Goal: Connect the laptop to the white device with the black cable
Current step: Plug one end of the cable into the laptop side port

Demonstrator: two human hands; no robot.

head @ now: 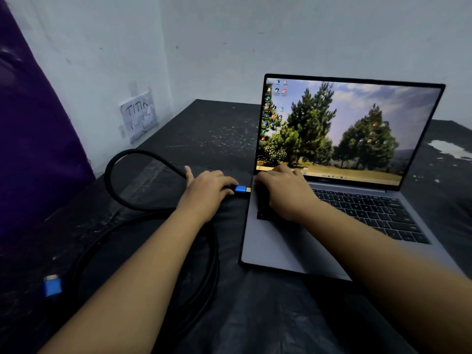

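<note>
An open grey laptop [275, 246] stands on a black table, its screen lit with a picture of trees. My left hand [207, 190] grips the blue plug [241, 189] of the black cable [122, 164], its gold tip just short of the laptop's left edge. My right hand [283, 192] rests flat on the far left corner of the keyboard, fingers spread, holding the laptop down. The cable loops behind my left hand and coils on the table; its other blue plug [52, 286] lies loose at the near left. No white device is in view.
The black table [212, 129] runs back to a pale wall. A taped paper note [139, 116] hangs on the wall at the left. A purple sheet [33, 149] covers the left side. White scraps [449, 149] lie on the table right of the laptop.
</note>
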